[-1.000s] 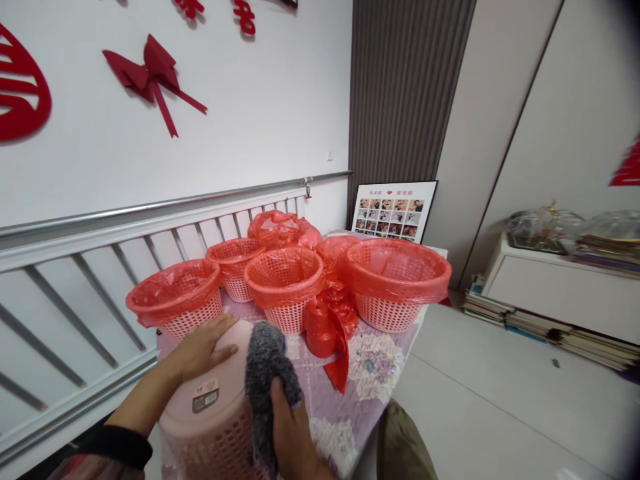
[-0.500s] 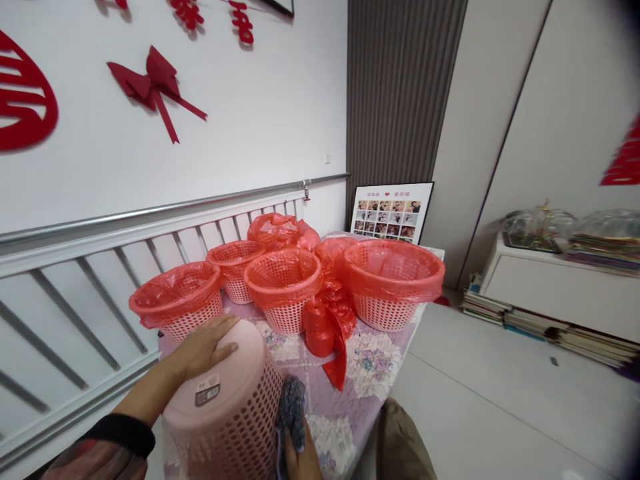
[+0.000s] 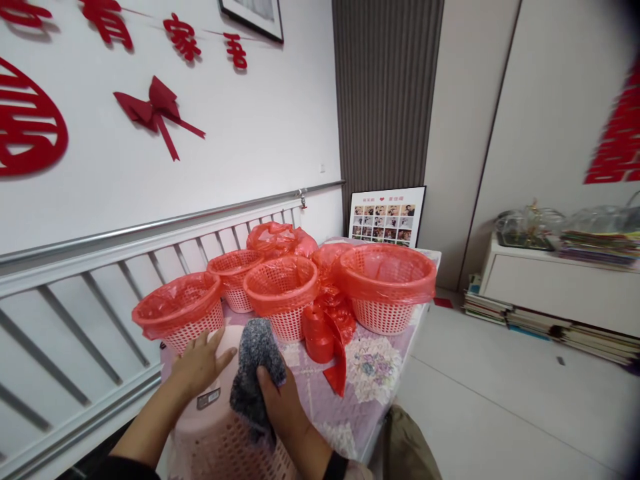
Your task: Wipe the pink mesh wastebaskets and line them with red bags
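Observation:
An upturned pink plastic basket (image 3: 220, 437) lies in front of me on the quilted table (image 3: 373, 393). My left hand (image 3: 199, 363) rests flat on its solid base, fingers spread. My right hand (image 3: 280, 403) presses a grey fuzzy cloth (image 3: 250, 373) against the basket's base and side, fingers closed on the cloth. A small label (image 3: 209, 398) sticks to the base between my hands.
Behind stand several pink baskets lined with red plastic bags (image 3: 385, 283), a roll of red bags (image 3: 319, 331) and loose red bags (image 3: 280, 237). A white railing (image 3: 100, 267) runs along the left. A framed photo collage (image 3: 385, 217), a low cabinet (image 3: 560, 287) and stacked books (image 3: 540, 320) are at the right.
My right hand has brought the grey cloth up from the basket's lower side back onto its base. The view has tilted upward a little.

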Demonstrator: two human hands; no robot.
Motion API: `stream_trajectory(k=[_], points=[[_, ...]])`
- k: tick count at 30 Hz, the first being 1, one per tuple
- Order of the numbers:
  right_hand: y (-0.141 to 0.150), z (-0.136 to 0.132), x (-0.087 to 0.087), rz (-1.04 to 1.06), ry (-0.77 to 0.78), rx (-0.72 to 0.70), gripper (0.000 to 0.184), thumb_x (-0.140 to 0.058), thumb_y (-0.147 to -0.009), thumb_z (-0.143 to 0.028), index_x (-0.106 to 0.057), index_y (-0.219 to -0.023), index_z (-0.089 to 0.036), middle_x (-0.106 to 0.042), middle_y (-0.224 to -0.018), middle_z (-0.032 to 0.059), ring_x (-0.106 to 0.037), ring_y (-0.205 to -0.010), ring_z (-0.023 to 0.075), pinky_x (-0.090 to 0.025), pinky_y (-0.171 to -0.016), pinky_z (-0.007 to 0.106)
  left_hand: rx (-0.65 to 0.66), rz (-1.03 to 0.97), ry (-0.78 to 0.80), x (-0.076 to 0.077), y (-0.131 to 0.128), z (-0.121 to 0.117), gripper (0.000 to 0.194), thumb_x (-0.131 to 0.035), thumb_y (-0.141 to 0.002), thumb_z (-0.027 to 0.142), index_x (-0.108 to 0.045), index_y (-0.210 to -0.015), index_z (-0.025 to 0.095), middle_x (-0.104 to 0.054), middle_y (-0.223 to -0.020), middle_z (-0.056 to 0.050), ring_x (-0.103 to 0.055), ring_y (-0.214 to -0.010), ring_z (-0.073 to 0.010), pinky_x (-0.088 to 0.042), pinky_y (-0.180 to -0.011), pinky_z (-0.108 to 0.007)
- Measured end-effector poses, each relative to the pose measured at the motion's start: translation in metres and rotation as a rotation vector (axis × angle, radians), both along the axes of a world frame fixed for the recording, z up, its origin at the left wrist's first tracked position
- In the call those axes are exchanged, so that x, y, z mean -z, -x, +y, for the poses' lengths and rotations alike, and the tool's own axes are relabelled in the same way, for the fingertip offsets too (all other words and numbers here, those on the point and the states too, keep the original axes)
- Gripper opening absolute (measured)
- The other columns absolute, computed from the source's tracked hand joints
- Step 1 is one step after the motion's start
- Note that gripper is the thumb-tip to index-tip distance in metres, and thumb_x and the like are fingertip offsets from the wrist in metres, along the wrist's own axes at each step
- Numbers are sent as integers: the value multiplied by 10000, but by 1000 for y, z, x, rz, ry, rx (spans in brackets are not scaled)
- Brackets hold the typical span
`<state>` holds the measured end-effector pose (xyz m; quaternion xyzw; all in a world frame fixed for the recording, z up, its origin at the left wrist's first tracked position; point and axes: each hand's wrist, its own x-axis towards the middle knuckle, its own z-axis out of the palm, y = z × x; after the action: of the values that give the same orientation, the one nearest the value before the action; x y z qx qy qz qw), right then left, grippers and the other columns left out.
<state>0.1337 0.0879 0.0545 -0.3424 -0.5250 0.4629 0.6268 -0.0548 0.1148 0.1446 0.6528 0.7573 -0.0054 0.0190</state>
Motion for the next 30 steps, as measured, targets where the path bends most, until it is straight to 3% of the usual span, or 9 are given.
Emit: stream_trajectory(k=[3,7,10,12,16,22,24,27,30], points=[[-3,16,23,-58,100,8,808,-467,-892,-754,-665,-1334,-107,-677,-1348,217,-610,-1303,323,-416,-1174,499,5,3,-9,2,1,0,786,-299,-922,662,-290,-1589,247,-301,-1652,-220,-325,-1490,-469,-334,-1109,-702],[-20,19,91,-116,266,39,961,-489,-750,-898,-726,-1247,-111,-705,-1296,229,-622,-1283,373,-398,-1172,540,29,1,-15,3,4,1,771,-285,-929,650,-290,-1589,250,-290,-1659,-216,-318,-1496,-459,-341,-1101,-708],[-30,10,136,-125,307,61,910,-554,-729,-875,-740,-1229,-137,-706,-1301,215,-632,-1269,378,-395,-1170,549,83,-3,-5,2,10,4,773,-301,-933,638,-268,-1596,242,-285,-1665,-209,-293,-1521,-423,-326,-1139,-674],[-30,4,150,-116,302,68,851,-572,-753,-837,-743,-1228,-153,-704,-1310,204,-626,-1279,374,-394,-1175,541,150,-14,1,0,16,6,798,-321,-931,635,-240,-1603,212,-292,-1663,-213,-279,-1536,-392,-301,-1182,-627],[-18,-4,134,-70,356,91,778,-581,-799,-775,-735,-1242,-154,-692,-1326,207,-558,-1357,393,-350,-1200,571,275,-59,-8,-1,27,13,857,-362,-911,670,-264,-1595,163,-305,-1660,-210,-278,-1542,-374,-272,-1221,-595],[3,1,41,36,87,19,609,-668,-891,-476,-561,-1449,-257,-526,-1549,92,-458,-1457,266,-322,-1242,482,364,-122,-68,3,34,18,882,-467,-875,667,-316,-1577,155,-335,-1655,-157,-293,-1538,-361,-262,-1247,-578],[4,10,23,35,13,-1,566,-679,-890,-423,-578,-1427,-277,-546,-1533,77,-480,-1439,251,-328,-1238,475,385,-139,-80,4,35,18,878,-489,-871,647,-333,-1568,136,-354,-1646,-159,-318,-1529,-350,-264,-1254,-556],[0,25,32,63,31,-20,512,-657,-896,-473,-632,-1366,-271,-637,-1438,80,-562,-1361,259,-362,-1211,493,401,-157,-94,4,36,18,874,-500,-873,624,-337,-1562,112,-367,-1639,-173,-354,-1513,-334,-275,-1255,-527],[-9,32,73,62,169,-22,588,-705,-819,-592,-698,-1274,-221,-725,-1300,111,-639,-1264,307,-421,-1159,514,385,-156,-78,3,35,18,883,-493,-873,626,-318,-1571,113,-346,-1651,-165,-331,-1524,-332,-257,-1261,-525]])
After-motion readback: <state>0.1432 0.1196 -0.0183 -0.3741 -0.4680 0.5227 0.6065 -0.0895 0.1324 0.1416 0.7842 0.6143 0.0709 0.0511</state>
